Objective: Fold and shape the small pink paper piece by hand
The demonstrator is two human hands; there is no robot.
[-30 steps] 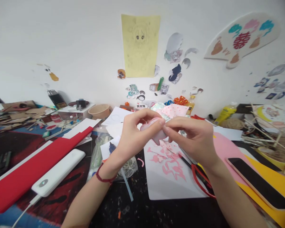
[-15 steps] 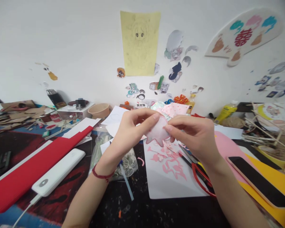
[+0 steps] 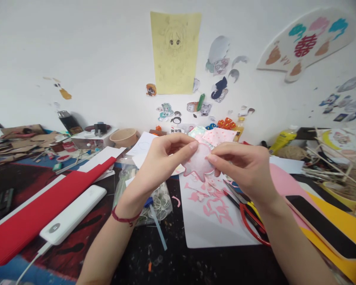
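Note:
A pale pink paper cutout (image 3: 199, 163) with a darker pink outline and pointed lower edges is held up between my hands. My left hand (image 3: 170, 156) pinches its upper left edge between thumb and fingers. At the right edge, my right hand (image 3: 240, 162) grips it with thumb and fingertips. Beneath it lies a white sheet (image 3: 207, 233) strewn with pink paper scraps (image 3: 216, 208). Red-handled scissors (image 3: 249, 221) rest on the sheet's right side, partly under my right forearm.
On the left are a long red strip (image 3: 47, 209) and a white power bank (image 3: 73, 213) with a cable. A phone (image 3: 323, 225) lies on the right over yellow and pink sheets. A plastic bag (image 3: 157, 202) of white cord sits left of centre.
The cutout has tilted slightly, so its pink outline shows more clearly. Both hands keep their hold, with my right hand shifted slightly to the right.

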